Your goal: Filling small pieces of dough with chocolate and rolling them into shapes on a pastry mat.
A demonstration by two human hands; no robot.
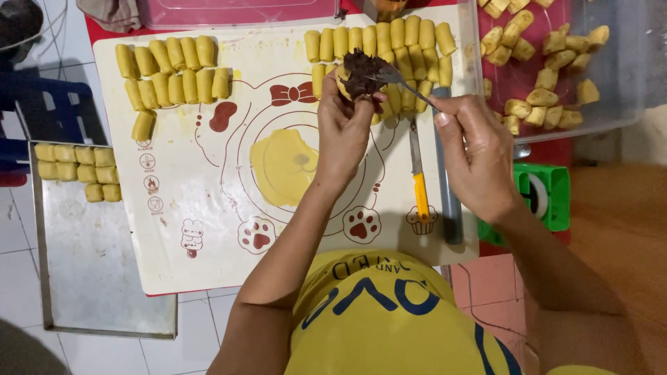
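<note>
Here, a piece of dough [345, 78] topped with dark filling [363, 71] was cupped in the left hand [344, 132] above the baking mat [208, 208], while a fork [403, 82] was pinched in the right hand [476, 156], its tip touching the filling.

Bright, even light falls from overhead across the white baking mat [208, 229], which reads almost washed out near its centre. Shadows are soft and short, the clearest a faint one beneath the left hand [344, 128]. The clear plastic box [625, 83] at upper right carries a dull sheen. Focus is sharp mid-frame; the yellow shirt [389, 319] close to the lens is slightly soft. Straight edges bow mildly toward the corners.
</note>
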